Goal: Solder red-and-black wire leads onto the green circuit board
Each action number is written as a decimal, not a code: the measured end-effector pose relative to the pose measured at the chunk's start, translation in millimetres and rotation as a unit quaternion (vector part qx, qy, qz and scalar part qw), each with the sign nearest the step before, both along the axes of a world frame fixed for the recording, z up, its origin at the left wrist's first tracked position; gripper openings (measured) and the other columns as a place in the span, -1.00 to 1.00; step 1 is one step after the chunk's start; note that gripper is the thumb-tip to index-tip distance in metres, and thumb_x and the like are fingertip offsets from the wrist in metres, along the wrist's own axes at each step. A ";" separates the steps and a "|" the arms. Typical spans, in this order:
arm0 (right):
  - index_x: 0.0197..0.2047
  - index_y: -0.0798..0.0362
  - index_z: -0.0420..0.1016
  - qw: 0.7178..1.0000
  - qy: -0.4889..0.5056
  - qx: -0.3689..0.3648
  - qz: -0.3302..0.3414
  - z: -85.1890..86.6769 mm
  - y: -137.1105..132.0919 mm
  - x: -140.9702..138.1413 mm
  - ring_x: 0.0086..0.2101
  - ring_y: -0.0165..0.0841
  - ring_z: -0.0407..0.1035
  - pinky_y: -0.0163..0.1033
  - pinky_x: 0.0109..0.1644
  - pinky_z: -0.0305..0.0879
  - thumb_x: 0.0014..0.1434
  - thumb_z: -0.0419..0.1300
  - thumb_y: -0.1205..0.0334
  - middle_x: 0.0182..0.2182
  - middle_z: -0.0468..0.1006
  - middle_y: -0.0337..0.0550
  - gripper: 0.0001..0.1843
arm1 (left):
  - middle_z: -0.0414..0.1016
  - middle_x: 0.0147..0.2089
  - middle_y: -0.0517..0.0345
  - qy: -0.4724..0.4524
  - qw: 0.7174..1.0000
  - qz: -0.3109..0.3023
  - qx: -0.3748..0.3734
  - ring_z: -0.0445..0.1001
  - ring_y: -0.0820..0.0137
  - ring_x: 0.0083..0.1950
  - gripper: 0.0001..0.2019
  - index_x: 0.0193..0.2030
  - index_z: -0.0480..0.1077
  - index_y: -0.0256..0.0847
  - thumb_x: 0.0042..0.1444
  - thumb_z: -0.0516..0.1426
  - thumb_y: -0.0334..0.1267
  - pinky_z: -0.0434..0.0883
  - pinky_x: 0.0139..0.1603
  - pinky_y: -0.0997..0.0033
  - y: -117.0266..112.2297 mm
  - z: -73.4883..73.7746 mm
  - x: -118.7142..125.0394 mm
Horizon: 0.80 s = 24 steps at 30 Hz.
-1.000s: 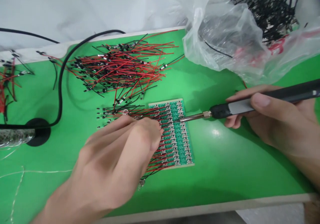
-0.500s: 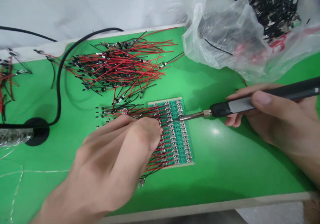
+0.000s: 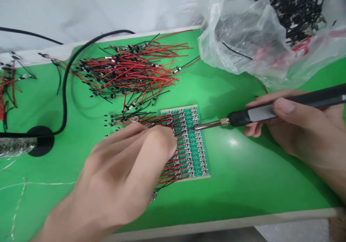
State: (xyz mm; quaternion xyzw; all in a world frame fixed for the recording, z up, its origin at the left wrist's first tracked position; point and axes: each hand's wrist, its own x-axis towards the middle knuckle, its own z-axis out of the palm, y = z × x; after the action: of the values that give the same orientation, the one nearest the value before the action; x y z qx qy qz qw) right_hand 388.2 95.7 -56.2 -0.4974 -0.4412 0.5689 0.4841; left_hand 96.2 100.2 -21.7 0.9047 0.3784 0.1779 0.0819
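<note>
A green circuit board (image 3: 193,144) with rows of small metal pads lies on the green work surface. Red and black wires (image 3: 181,168) run from its left part toward the left. My right hand (image 3: 308,126) grips a soldering iron (image 3: 254,115) like a pen, its tip down at the middle column of pads, near the wire ends. Over the board's left side, my left hand (image 3: 127,166) is closed in a pinch close to the iron's tip. The fingertips face away, so what they hold is hidden. Several wire ends with small black connectors (image 3: 106,126) show beyond the knuckles.
A heap of red and black wires (image 3: 129,69) lies behind the board. At the back right is a clear plastic bag (image 3: 238,51) containing black wires. A black cable (image 3: 64,97) curves past a spool (image 3: 43,141) on the left. Thin strands (image 3: 48,183) trail across the front left.
My left hand has shifted slightly to the right along the board. The soldering iron stays at nearly the same spot.
</note>
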 end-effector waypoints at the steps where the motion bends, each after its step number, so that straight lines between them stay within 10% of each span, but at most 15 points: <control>1: -0.21 0.04 0.76 1.000 0.002 0.000 0.003 0.0 0.2 0.3 -0.58 -0.29 0.55 -0.24 -0.56 0.50 0.19 0.37 0.15 -0.54 0.68 -0.16 -0.82 | 0.42 -0.50 0.43 0.003 1.000 0.003 0.000 0.48 0.47 -0.48 -0.80 -0.26 0.15 -0.06 0.19 0.01 -0.50 0.34 -0.48 0.37 -0.4 0.0 0.0; 24: -0.22 0.04 0.76 1.000 -0.002 0.003 -0.011 -0.5 -1.9 0.8 -0.59 -0.27 0.53 -0.19 -0.57 0.47 0.17 0.39 0.10 -0.54 0.67 -0.14 -0.79 | 0.48 -0.42 0.36 -0.016 1.000 -0.011 -0.008 0.43 0.48 -0.47 -0.83 -0.28 0.20 -0.08 0.20 0.01 -0.49 0.35 -0.45 0.35 0.2 -1.1 2.4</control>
State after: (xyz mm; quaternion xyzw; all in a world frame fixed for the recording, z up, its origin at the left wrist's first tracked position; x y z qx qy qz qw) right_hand 389.0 93.8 -56.7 -0.5023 -0.4382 0.5613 0.4906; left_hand 98.6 100.4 -22.8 0.9050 0.3688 0.1887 0.0971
